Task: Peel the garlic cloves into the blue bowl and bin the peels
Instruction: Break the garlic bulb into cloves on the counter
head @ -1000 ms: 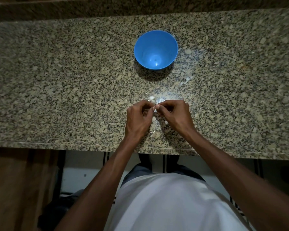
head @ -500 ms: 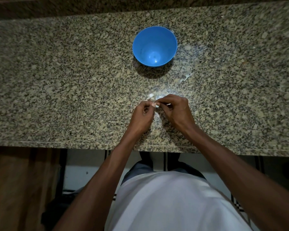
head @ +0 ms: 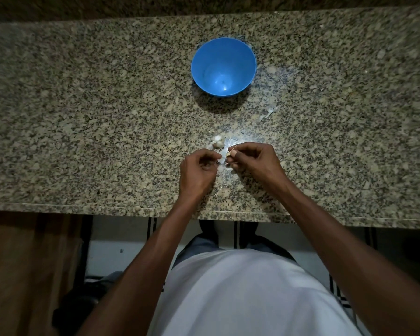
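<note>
The blue bowl [head: 223, 66] stands on the granite counter [head: 83, 117], far from me, and looks empty apart from a glint of light. A small pile of garlic cloves [head: 217, 143] lies just beyond my fingertips. My right hand [head: 255, 166] pinches a pale garlic clove [head: 229, 154] between thumb and forefinger. My left hand [head: 198, 169] is just to the left, a small gap away from the right. Its fingers are curled and its fingertips pinch what looks like a tiny scrap of garlic peel [head: 219, 156].
A loose strip of peel [head: 269, 113] lies on the counter to the right, between the bowl and my hands. The counter's front edge [head: 131, 209] runs just below my wrists. No bin is in view.
My hands were joined on the clove; now they have pulled slightly apart, the left drawing away to the left. The view has shifted a little, so the bowl sits lower in the frame.
</note>
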A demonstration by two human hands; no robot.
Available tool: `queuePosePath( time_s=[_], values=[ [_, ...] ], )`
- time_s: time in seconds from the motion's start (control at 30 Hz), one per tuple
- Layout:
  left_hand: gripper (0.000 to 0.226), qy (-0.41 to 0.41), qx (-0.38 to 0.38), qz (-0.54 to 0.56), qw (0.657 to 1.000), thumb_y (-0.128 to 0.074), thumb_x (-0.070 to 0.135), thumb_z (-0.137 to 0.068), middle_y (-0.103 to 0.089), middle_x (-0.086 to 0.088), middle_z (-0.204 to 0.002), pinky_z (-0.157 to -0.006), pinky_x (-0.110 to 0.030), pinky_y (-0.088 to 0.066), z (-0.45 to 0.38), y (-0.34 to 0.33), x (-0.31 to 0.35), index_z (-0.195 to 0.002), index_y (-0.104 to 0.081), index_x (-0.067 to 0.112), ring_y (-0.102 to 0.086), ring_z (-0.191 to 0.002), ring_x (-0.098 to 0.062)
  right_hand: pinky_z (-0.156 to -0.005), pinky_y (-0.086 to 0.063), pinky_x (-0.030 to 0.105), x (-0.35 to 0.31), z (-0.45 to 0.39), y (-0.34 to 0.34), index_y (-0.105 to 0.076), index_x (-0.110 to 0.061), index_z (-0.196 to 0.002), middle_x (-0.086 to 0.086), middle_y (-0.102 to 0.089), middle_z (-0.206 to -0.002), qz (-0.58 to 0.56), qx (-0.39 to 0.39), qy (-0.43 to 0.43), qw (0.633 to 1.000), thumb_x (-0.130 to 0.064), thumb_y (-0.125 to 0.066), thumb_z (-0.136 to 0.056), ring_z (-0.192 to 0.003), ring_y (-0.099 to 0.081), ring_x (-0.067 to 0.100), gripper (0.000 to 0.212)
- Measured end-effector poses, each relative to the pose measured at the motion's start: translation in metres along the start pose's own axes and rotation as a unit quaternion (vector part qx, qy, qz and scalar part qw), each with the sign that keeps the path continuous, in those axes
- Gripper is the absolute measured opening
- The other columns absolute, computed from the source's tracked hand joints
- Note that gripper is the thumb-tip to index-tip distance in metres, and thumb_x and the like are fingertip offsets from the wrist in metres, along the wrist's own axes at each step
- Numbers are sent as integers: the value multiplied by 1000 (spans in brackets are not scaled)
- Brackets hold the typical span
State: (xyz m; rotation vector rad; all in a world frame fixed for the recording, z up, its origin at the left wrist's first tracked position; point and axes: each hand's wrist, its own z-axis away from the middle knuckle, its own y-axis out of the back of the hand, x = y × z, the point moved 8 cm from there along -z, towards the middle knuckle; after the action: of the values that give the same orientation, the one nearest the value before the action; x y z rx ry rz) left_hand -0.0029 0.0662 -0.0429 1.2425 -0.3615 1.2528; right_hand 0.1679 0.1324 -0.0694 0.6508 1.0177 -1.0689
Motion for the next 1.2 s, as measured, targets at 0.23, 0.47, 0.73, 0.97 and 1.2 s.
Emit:
queuePosePath(
  time_s=[0.23,0.47,0.73,0.97,1.2],
  values=[
    [26,-16,-16,134,991,-80,21,-91,-79,-5,-101,-76,-29,-64,3,-1,12,-111,-78,6,-78,-86,-14,-79,-62,28,-12,1,-4,-81,-9,-106,2,-81,-97,76,0,48,996,-16,-78,-94,-93,-78,16,15],
    [19,-23,20,88,996,-79,17,-91,-78,-3,-100,-71,-13,-57,-3,3,16,-107,-79,6,-75,-88,-8,-78,-64,31,-15,2,-7,-81,-10,-103,2,-81,-94,50,4,49,998,-21,-81,-91,-89,-79,17,16],
    [19,56,27,104,993,-70,14,-97,-77,-11,-95,-66,-22,-61,-10,-7,8,-112,-73,4,-76,-83,-18,-74,-60,21,-21,2,-9,-82,-10,-100,-2,-81,-88,96,67,87,989,-15,-77,-94,-83,-78,9,9],
    [17,154,-25,232,960,-71,10,-95,-75,-7,-79,-57,-18,-55,-12,-18,-2,-106,-74,-2,-66,-62,-8,-72,-59,16,-37,7,-12,-81,-9,-105,-2,-79,-93,175,94,141,970,-11,-73,-96,-83,-75,2,12],
    [15,199,-172,228,937,-75,7,-90,-79,-14,-95,-73,-25,-61,-21,-12,-12,-103,-77,-1,-71,-79,-16,-83,-63,29,-30,4,-8,-81,-11,-100,-3,-80,-97,183,35,115,976,-7,-75,-94,-91,-76,7,10]
  ],
)
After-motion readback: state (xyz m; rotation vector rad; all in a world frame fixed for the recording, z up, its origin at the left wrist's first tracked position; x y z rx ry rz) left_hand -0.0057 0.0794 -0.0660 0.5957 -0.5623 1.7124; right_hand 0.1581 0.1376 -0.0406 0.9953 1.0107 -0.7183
